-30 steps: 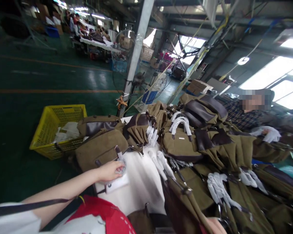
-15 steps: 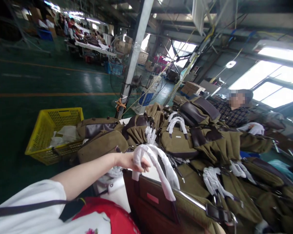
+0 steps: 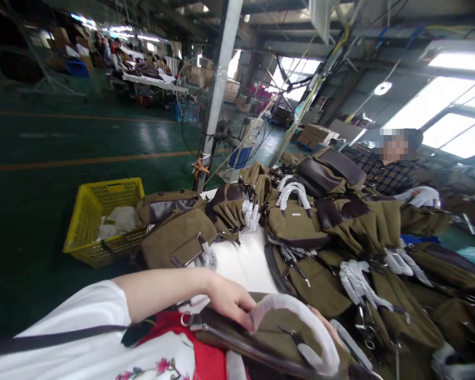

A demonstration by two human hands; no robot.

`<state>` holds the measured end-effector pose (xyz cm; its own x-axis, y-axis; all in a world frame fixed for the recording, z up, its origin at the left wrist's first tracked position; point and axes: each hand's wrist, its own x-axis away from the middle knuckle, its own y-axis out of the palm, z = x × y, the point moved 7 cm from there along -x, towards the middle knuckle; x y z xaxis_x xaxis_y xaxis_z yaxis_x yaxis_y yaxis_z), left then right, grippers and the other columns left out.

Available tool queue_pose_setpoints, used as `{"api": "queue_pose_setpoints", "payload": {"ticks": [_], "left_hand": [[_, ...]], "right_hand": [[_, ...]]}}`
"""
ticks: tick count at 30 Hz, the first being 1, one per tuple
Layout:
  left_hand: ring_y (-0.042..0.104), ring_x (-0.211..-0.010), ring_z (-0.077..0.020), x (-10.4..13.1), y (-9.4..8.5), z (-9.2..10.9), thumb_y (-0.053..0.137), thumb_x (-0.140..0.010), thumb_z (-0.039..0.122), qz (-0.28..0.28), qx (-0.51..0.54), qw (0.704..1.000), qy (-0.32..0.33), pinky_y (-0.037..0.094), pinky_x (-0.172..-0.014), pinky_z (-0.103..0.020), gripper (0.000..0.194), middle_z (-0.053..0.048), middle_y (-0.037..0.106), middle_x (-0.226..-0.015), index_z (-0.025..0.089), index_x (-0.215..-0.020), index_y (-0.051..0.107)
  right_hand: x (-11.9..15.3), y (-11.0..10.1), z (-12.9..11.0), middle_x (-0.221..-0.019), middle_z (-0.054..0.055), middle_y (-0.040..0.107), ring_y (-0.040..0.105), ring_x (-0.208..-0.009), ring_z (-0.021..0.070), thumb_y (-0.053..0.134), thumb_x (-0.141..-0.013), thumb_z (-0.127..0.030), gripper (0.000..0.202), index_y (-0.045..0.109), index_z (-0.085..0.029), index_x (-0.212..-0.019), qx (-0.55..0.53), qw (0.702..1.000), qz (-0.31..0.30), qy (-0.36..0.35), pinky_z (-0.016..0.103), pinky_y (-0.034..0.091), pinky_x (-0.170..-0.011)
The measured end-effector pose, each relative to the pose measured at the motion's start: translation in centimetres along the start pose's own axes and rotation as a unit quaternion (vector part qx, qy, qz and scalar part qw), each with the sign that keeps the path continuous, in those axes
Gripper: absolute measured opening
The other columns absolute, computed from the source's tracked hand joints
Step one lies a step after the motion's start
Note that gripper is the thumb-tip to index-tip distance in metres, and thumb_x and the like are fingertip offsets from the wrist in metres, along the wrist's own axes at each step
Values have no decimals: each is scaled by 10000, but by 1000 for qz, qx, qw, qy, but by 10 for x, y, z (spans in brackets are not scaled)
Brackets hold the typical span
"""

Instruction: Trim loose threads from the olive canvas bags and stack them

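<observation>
An olive bag (image 3: 277, 332) with dark brown trim and white-wrapped handles lies tilted low in front of my body. My left hand (image 3: 233, 302) is on its top edge, fingers bent around the base of the wrapped handle (image 3: 296, 303). Behind that handle, only part of my right hand (image 3: 325, 323) shows, along the bag's far side; its fingertips are hidden. Metal rings and a zipped edge run along the near side of the bag.
Many olive bags (image 3: 296, 224) are heaped on a white table (image 3: 243, 258). A yellow crate (image 3: 106, 211) with white wrapping stands on the left. A post (image 3: 217, 89) and a fan (image 3: 224, 129) rise behind. Across the pile is a person in a checked shirt (image 3: 393, 177).
The bag has turned and tipped lower, its brown labelled side no longer facing me. My left hand has moved right and down, and part of my right hand now shows beyond the handle.
</observation>
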<state>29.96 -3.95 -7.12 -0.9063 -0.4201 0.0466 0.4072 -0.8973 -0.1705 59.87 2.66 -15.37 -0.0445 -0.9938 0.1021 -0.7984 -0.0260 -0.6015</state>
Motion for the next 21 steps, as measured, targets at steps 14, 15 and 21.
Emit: {"api": "queue_pose_setpoints", "payload": {"ticks": [14, 15, 21], "left_hand": [[459, -610, -138, -42, 23, -78, 492, -827, 405, 379, 201, 882, -195, 372, -656, -295, 315, 17, 527, -602, 193, -598, 531], [457, -601, -141, -42, 25, -83, 486, -819, 402, 392, 204, 873, -208, 370, -651, -302, 323, 14, 521, -588, 194, -575, 527], [484, -640, -162, -28, 18, -93, 490, -784, 383, 460, 218, 831, -226, 404, -695, -308, 296, 14, 526, -585, 203, -551, 519]], "right_hand": [[133, -20, -165, -906, 64, 766, 716, -778, 219, 672, -833, -438, 385, 671, -210, -1143, 14, 977, -5, -213, 308, 595, -729], [141, 5, -178, -820, 43, 753, 699, -700, 199, 661, -840, -399, 349, 663, -214, -1137, 50, 962, -64, -261, 293, 576, -663], [148, 95, -185, -759, 37, 714, 678, -694, 210, 465, -889, -213, 137, 577, -211, -968, 187, 931, -224, -220, 312, 436, -644]]}}
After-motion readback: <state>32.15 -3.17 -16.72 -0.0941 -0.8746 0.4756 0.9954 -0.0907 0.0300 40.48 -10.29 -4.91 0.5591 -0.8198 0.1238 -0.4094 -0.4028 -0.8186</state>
